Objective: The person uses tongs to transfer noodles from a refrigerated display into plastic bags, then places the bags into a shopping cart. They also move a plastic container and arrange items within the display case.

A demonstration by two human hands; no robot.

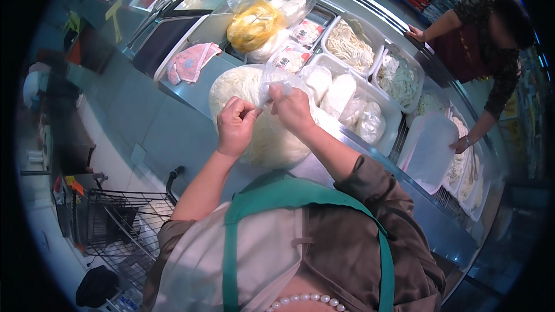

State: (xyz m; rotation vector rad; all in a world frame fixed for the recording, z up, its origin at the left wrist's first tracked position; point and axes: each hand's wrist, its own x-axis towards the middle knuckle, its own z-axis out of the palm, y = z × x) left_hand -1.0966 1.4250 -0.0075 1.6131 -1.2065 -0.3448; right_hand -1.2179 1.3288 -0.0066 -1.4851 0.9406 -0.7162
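A large, bulging clear plastic bag of pale noodles [271, 149] rests on the metal front ledge of the display case, right before my chest. My left hand [234, 128] pinches the gathered plastic of the bag's mouth between thumb and fingers. Close beside it, my right hand [295, 110] grips the same gathered plastic, and a loose end [279, 86] sticks up past the thumb. Both hands are above the bag, which they partly hide. Whether the plastic is knotted cannot be made out.
Beyond the bag stand a yellow plastic bag [253, 26], a white tub of bagged white food [334, 91] and a tub of noodles [349, 47]. A pink cloth [193, 61] lies at left. Across the case a person's hand [459, 145] touches a translucent lid [433, 147]. A wire cart [130, 216] stands lower left.
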